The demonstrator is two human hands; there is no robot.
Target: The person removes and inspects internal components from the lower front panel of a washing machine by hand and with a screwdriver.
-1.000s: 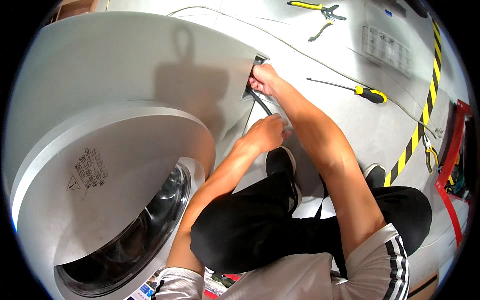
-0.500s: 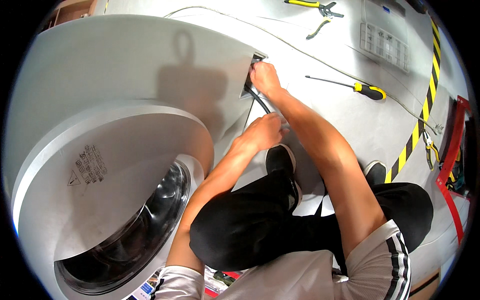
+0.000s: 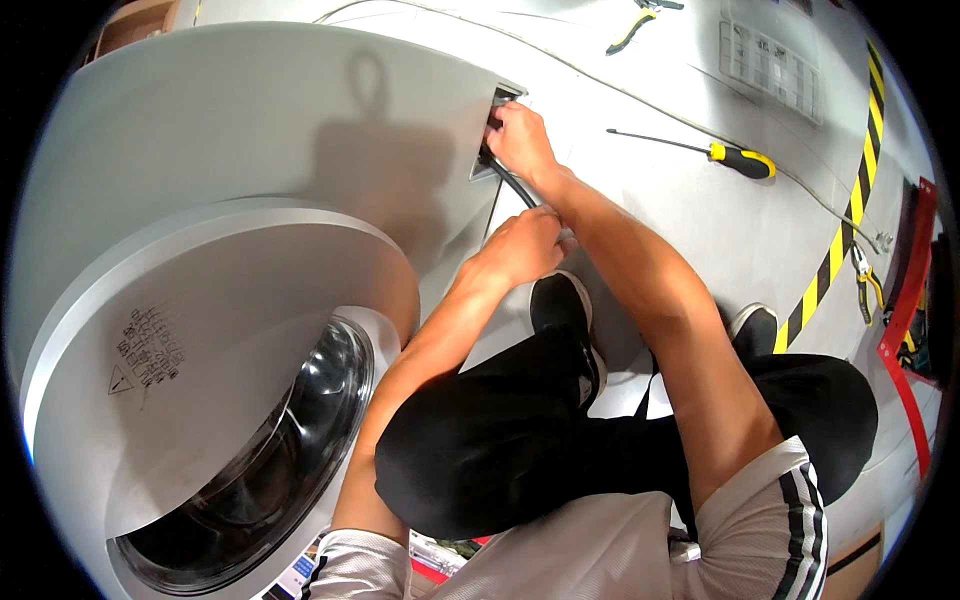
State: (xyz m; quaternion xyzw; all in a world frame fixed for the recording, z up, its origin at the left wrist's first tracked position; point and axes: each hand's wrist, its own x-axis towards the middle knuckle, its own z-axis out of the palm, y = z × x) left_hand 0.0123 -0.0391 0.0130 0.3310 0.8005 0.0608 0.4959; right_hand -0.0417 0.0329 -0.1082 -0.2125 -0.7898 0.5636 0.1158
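A grey front-loading washing machine [image 3: 240, 110] fills the left side, its round door [image 3: 230, 330] at the lower left. From a small rectangular opening [image 3: 483, 165] at the machine's right edge comes a black hose [image 3: 513, 185]. My left hand [image 3: 522, 245] is closed round the hose's outer end, which its fingers cover. At the opening, my right hand [image 3: 522, 140] reaches in with bent fingers; the fingertips and whatever they pinch are hidden inside.
A yellow-black screwdriver [image 3: 742, 160] lies on the floor by a thin grey cable [image 3: 620, 90]. Beyond are wire strippers [image 3: 632, 28] and a clear compartment box [image 3: 770, 70]. Striped tape [image 3: 828, 265], pliers [image 3: 864, 285] and a red-edged tool bag [image 3: 900, 320] lie at the right.
The view has shifted slightly, so the floor tools sit higher in the picture. Both hands keep their places at the hose and the opening; the right fingers have shifted slightly.
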